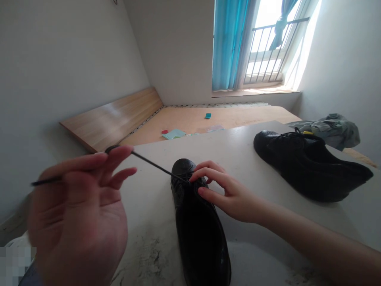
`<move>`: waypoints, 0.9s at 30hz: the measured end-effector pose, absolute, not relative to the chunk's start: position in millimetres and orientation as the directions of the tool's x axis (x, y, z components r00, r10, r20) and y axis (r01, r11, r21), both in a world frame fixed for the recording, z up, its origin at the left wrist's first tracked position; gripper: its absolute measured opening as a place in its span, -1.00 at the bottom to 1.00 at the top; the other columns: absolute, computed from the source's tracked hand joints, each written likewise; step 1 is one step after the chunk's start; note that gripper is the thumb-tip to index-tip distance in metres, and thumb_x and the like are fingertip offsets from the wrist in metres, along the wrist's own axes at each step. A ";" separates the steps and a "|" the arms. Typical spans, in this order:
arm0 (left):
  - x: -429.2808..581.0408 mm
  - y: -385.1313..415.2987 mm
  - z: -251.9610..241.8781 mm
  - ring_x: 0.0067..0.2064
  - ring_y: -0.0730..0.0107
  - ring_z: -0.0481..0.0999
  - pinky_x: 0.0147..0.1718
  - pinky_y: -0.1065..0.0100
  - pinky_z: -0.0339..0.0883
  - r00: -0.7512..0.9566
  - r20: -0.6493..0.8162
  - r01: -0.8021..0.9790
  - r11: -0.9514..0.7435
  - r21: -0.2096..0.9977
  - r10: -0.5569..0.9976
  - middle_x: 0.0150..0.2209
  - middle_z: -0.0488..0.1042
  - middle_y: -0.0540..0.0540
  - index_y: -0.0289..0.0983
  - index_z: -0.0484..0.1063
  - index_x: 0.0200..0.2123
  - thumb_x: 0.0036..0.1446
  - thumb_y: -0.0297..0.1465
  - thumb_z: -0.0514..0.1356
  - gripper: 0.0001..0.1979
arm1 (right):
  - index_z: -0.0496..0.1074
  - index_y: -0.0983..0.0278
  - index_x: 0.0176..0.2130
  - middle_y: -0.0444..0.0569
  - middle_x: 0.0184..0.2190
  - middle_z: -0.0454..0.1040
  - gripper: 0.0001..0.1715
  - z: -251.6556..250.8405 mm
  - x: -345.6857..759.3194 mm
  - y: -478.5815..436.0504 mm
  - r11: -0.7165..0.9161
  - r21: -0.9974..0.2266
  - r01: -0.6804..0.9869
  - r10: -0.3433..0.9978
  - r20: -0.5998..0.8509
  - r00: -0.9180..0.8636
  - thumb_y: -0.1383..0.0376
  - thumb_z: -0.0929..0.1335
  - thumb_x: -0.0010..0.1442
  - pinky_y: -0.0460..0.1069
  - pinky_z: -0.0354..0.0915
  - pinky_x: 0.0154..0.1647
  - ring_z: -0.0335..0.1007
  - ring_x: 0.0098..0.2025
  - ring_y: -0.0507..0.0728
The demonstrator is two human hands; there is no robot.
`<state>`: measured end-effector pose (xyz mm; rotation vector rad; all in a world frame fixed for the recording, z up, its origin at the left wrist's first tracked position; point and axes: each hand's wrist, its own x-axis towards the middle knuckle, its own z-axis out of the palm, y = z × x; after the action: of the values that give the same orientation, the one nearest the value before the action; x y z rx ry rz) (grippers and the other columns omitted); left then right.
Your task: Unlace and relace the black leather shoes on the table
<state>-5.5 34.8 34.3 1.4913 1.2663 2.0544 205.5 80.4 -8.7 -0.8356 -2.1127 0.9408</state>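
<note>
A black leather shoe (180, 198) rests on the white table, its toe pointing away from me and its opening towards me. From its eyelets a dark shoelace (151, 163) runs taut up to the left. My left hand (80, 210) is raised beside the shoe, closed on that lace, whose tip sticks out past the thumb side. My right hand (222, 188) lies on the shoe's right side, fingers bent over the lacing area and thumb by the eyelet flap. Whether its fingertips pinch anything small is hidden.
A second black shoe (309, 171), laced, stands at the right on the white table (149, 222). Crumpled grey-green fabric (339, 129) lies behind it. Beyond the table is a wooden bed board (244, 115) with a light blue booklet (174, 134). A blue curtain (229, 43) hangs by the barred window.
</note>
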 end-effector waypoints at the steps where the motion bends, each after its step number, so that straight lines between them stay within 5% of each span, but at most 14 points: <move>1: -3.0 35.1 31.8 0.09 0.29 0.44 -0.07 0.23 0.43 -0.328 0.594 0.207 -0.558 0.804 0.735 0.00 0.48 0.13 0.02 0.42 -0.19 0.30 -0.30 0.05 -0.85 | 0.41 0.13 -0.04 0.01 0.09 0.25 -0.76 -7.1 205.2 77.7 0.533 -0.799 0.279 0.755 0.299 -0.584 0.23 0.29 0.29 0.18 0.07 0.28 0.10 0.21 0.17; 6: 8.4 41.3 6.6 0.22 0.22 0.30 0.21 0.07 0.17 0.055 0.426 0.431 -0.406 0.806 0.903 0.15 0.36 -0.07 -0.05 0.14 0.21 0.20 -0.41 0.10 -0.49 | 0.35 0.17 -0.17 -0.01 0.12 0.20 -0.85 -1.9 199.5 64.6 0.560 -0.769 0.309 0.740 0.295 -0.605 0.35 0.32 0.20 0.19 0.06 0.26 0.03 0.22 0.19; 12: 13.8 37.5 2.5 0.08 0.15 0.30 0.11 0.05 0.20 0.240 0.468 0.618 -0.506 0.603 0.851 -0.04 0.33 -0.12 -0.18 0.31 -0.16 -0.04 -0.51 0.06 -0.68 | 0.28 0.22 -0.36 0.00 -0.06 0.31 -0.90 -4.9 196.2 67.7 0.560 -0.792 0.241 0.770 0.390 -0.505 0.35 0.33 0.19 0.14 0.15 0.16 0.21 0.05 0.15; 17: 21.5 32.6 7.2 0.05 0.11 0.30 0.07 0.07 0.18 0.253 0.514 0.671 -0.532 0.517 0.819 -0.07 0.34 -0.10 -0.20 0.30 -0.45 -0.03 -0.49 0.17 -0.91 | 0.38 0.23 -0.42 -0.02 -0.09 0.36 -0.77 1.8 200.0 70.3 0.190 -0.975 -0.112 0.840 0.220 -0.496 0.18 0.30 0.23 0.12 0.25 0.12 0.31 0.03 0.16; 22: 8.4 40.7 14.0 -0.17 0.30 0.40 -0.09 0.27 0.28 -0.013 0.412 0.218 -0.400 0.890 0.911 -0.39 0.34 0.00 -0.23 0.17 -0.60 0.07 -0.48 0.14 -0.75 | 0.39 0.22 -0.47 -0.04 -0.24 0.43 -0.82 16.3 207.0 76.8 -0.149 -0.869 -0.472 0.897 0.083 -0.435 0.19 0.34 0.11 0.15 0.27 0.13 0.34 -0.01 0.18; 25: -3.7 48.8 19.1 -0.40 0.40 0.31 -0.22 0.34 0.29 -0.163 0.297 -0.142 -0.320 0.937 0.941 -0.60 0.13 0.06 -0.23 0.11 -0.65 0.12 -0.44 0.10 -0.68 | 0.30 0.26 -0.60 -0.08 -0.44 0.37 -0.71 21.0 212.2 86.0 -0.230 -0.747 -0.624 0.925 0.032 -0.380 0.23 0.37 0.08 0.10 0.32 0.04 0.37 -0.22 0.11; 27: -8.2 53.0 19.7 -0.44 0.41 0.25 -0.26 0.33 0.28 -0.201 0.279 -0.155 -0.312 0.938 0.939 -0.61 0.11 0.06 -0.23 0.13 -0.66 0.13 -0.42 0.07 -0.68 | 0.22 0.27 -0.65 -0.10 -0.54 0.30 -0.60 20.8 215.1 91.9 -0.208 -0.744 -0.635 0.941 0.025 -0.337 0.23 0.35 0.13 0.03 0.36 -0.09 0.31 -0.38 0.05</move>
<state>-8.2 53.0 19.7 1.1925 1.0356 1.6459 215.1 91.9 20.8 -0.5385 -0.8112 1.7752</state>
